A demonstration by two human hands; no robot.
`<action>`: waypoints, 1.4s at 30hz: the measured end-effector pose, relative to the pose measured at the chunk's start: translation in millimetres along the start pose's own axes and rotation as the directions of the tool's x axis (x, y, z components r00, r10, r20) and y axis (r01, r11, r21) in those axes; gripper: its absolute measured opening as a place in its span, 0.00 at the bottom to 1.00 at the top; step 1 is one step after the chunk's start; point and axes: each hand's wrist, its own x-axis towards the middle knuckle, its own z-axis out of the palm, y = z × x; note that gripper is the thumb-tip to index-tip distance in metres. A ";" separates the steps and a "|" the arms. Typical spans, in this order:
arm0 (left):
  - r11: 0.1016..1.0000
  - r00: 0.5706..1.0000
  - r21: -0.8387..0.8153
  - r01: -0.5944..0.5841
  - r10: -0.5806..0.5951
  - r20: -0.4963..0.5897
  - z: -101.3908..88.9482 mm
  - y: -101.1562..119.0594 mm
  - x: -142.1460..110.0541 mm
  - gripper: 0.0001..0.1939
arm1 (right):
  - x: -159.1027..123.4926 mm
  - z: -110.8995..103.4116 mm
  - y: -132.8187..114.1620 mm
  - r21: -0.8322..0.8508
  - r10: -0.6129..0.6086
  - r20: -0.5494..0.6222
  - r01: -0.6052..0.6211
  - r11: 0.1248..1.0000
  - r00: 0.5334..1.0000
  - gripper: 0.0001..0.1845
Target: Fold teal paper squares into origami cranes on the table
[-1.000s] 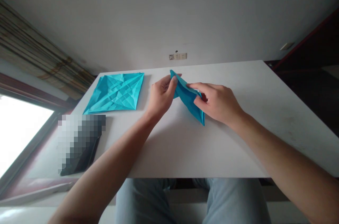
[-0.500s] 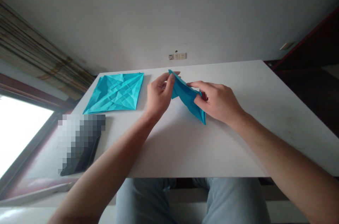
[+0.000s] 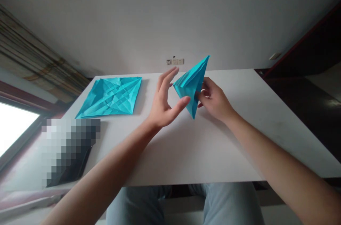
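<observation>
A folded piece of turquoise origami paper [image 3: 190, 88] is held up above the white table, its layered flaps coming to a point at the top. My right hand [image 3: 214, 99] pinches it from the right side between thumb and fingers. On the other side, my left hand [image 3: 165, 99] is open, fingers stretched up and thumb spread out in front of the paper's lower part. Whether the left thumb touches the paper, I cannot tell.
A creased turquoise paper sheet [image 3: 114, 95] lies flat at the table's back left. A dark, partly pixelated object [image 3: 77, 168] rests at the left edge. The white table [image 3: 253, 147] meets a wall with sockets [image 3: 174, 61] behind.
The folded paper has turned, its point now upward and its layered side showing. My left hand has let go and spread its fingers; my right hand keeps its hold.
</observation>
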 end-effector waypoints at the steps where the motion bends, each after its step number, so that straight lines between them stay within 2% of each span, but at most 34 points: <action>1: 0.999 0.999 -0.018 0.035 -0.036 -0.014 1.8 -4.3 -1.6 0.40 | 2.3 -0.2 1.7 0.086 0.039 0.010 -0.040 0.995 0.999 0.25; 4: 0.979 0.981 -0.104 0.174 -0.181 -0.065 8.3 -17.3 -3.9 0.39 | 7.6 -0.8 6.1 0.242 0.092 0.067 -0.106 0.965 0.994 0.28; 6: 0.947 0.961 -0.200 0.254 -0.269 -0.056 12.0 -23.0 -3.4 0.39 | 9.4 -1.0 9.6 0.282 0.098 0.088 -0.119 0.952 0.991 0.29; 8: 0.920 0.953 -0.271 0.284 -0.302 -0.029 14.1 -25.5 -1.6 0.38 | 10.1 -0.9 13.8 0.288 0.099 0.102 -0.125 0.949 0.990 0.30; 12: 0.911 0.956 -0.313 0.270 -0.293 -0.028 14.9 -25.0 2.7 0.29 | 10.4 -0.2 21.1 0.269 0.094 0.125 -0.125 0.955 0.988 0.28; 16: 0.894 0.939 -0.333 0.300 -0.338 -0.059 14.9 -23.3 5.2 0.27 | 11.1 0.4 22.5 0.260 0.105 0.114 -0.132 0.957 0.988 0.26; 22: 0.937 0.969 -0.285 0.204 -0.235 -0.077 12.3 -16.0 6.8 0.17 | 10.8 -1.3 15.9 0.246 0.098 0.084 -0.116 0.962 0.992 0.27; 26: 0.954 0.977 -0.236 0.184 -0.204 -0.066 7.3 -8.5 7.3 0.13 | 10.3 -0.7 13.6 0.258 0.093 0.084 -0.112 0.960 0.992 0.27; 31: 0.948 0.975 -0.233 0.215 -0.223 -0.006 3.4 0.6 7.9 0.14 | 11.1 1.9 15.2 0.292 0.068 0.081 -0.089 0.952 0.994 0.27; 37: 0.948 0.959 -0.184 0.258 -0.275 -0.071 7.6 -1.3 8.1 0.13 | 10.4 0.2 18.1 0.287 0.040 0.096 -0.066 0.956 0.995 0.26; 42: 0.943 0.955 -0.201 0.267 -0.287 -0.077 10.6 -7.4 6.9 0.13 | 10.9 -1.3 19.2 0.285 -0.003 0.109 -0.028 0.958 0.994 0.22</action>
